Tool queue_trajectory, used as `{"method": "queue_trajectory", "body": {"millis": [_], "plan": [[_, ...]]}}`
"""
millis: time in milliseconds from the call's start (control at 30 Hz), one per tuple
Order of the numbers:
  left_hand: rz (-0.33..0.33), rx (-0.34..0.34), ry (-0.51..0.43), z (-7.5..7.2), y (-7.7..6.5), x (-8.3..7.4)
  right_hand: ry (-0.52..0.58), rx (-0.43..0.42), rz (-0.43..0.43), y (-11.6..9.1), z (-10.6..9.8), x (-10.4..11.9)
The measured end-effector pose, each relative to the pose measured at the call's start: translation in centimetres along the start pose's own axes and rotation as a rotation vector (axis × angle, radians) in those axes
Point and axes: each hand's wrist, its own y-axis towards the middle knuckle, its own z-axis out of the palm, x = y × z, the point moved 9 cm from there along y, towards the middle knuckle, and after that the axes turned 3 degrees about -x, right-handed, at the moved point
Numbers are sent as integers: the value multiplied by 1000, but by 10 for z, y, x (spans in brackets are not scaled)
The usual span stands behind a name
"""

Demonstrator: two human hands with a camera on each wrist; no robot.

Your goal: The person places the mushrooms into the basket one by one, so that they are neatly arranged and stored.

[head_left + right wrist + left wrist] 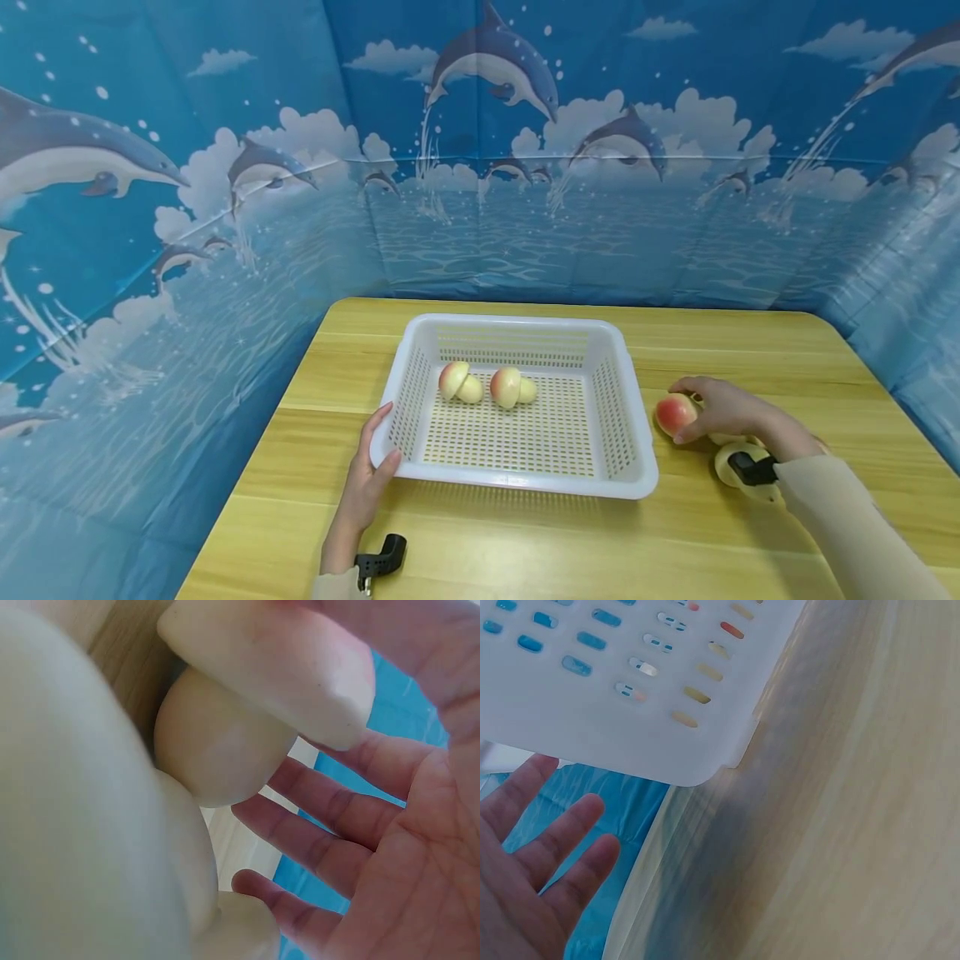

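Note:
A white plastic basket (510, 480) with slotted walls holds two toy mushrooms, one at the left (453, 380) and one near its middle (507, 388). My left hand (365, 487) grips the basket's near left corner, thumb at the rim and fingers along the outer side. To the right of the basket, my right hand (720, 410) holds a mushroom with a red cap (675, 414) between thumb and fingers. In the right wrist view, this mushroom's pale round stem (217, 742) points away from the palm, and the other fingers spread below it.
More pale mushrooms (731, 467) lie under and beside my right wrist, partly hidden by it. One looms large at the left of the right wrist view (75, 795). The wooden table (525, 550) meets a blue dolphin-print curtain (480, 233) at the back and sides.

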Motion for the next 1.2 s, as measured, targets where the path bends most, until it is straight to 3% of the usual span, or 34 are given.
{"method": "queue_trajectory", "body": {"millis": [500, 1200], "plan": [[-8, -6, 1, 0, 0, 2, -60, -24, -4, 7, -2, -8], [-5, 2, 9, 0, 1, 4, -38, -60, 20, 12, 1, -15]]}}
